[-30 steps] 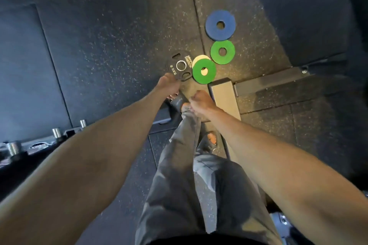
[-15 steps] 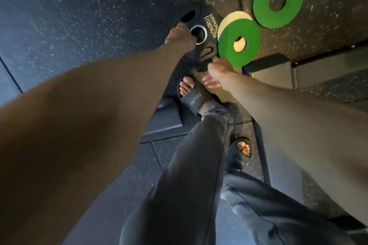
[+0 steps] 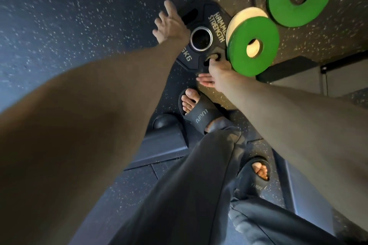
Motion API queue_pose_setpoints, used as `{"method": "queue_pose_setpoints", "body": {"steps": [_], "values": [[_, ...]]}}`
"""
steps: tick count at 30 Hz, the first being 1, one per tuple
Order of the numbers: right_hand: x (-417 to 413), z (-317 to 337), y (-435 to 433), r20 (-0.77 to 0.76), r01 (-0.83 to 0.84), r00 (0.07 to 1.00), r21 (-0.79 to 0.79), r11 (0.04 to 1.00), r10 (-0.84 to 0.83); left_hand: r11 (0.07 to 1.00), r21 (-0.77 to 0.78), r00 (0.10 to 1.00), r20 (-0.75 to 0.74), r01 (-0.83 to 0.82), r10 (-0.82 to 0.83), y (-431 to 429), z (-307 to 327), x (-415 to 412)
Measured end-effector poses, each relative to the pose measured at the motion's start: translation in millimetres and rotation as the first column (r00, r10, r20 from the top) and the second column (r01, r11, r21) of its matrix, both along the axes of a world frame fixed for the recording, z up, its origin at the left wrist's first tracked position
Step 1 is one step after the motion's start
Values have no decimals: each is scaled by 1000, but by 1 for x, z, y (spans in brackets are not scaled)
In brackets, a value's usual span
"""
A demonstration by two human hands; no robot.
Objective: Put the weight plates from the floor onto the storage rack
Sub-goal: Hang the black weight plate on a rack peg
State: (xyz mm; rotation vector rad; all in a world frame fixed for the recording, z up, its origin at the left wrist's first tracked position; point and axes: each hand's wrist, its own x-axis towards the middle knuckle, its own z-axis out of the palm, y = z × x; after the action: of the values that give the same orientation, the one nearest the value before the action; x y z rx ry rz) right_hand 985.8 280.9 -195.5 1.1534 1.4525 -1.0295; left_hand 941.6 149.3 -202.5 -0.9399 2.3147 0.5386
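A black 5 kg weight plate (image 3: 201, 26) lies flat on the speckled rubber floor. My left hand (image 3: 170, 24) is at its left edge, fingers straight and spread. My right hand (image 3: 216, 72) pinches the plate's near rim: one digit is hooked into the near grip slot and the other fingers lie below the edge. Right of it, a green plate (image 3: 237, 53) lies on top of a cream plate (image 3: 246, 15). A second green plate (image 3: 282, 6) lies flat further right. No storage rack pegs are in view.
My feet in black slides (image 3: 201, 115) stand just behind the black plate. A dark metal base foot (image 3: 165, 141) is at my left foot. A grey padded frame part (image 3: 290, 73) lies right of the green plate. Open rubber floor stretches to the left.
The view has dropped closer to the floor. My left hand has spread out along the black plate's left edge. My right hand has reached forward into the plate's near slot.
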Motion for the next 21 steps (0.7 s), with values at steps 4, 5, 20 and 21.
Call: {"method": "queue_pose_setpoints", "body": {"steps": [4, 5, 20, 21], "values": [[3, -11, -2, -59, -47, 997, 66, 997, 51, 996, 56, 997, 28, -74, 73, -3, -3, -5], [3, -11, -2, -81, -46, 995, 82, 996, 53, 996, 64, 998, 44, -56, 54, -3, -2, -7], [-9, 117, 51, 66, -437, 896, -32, 899, 438, 851, 261, 882, 266, -455, 390, -8, 112, 4], [-7, 133, 54, 78, -458, 883, -65, 886, 462, 850, 267, 879, 285, -455, 381, -6, 131, 12]]}}
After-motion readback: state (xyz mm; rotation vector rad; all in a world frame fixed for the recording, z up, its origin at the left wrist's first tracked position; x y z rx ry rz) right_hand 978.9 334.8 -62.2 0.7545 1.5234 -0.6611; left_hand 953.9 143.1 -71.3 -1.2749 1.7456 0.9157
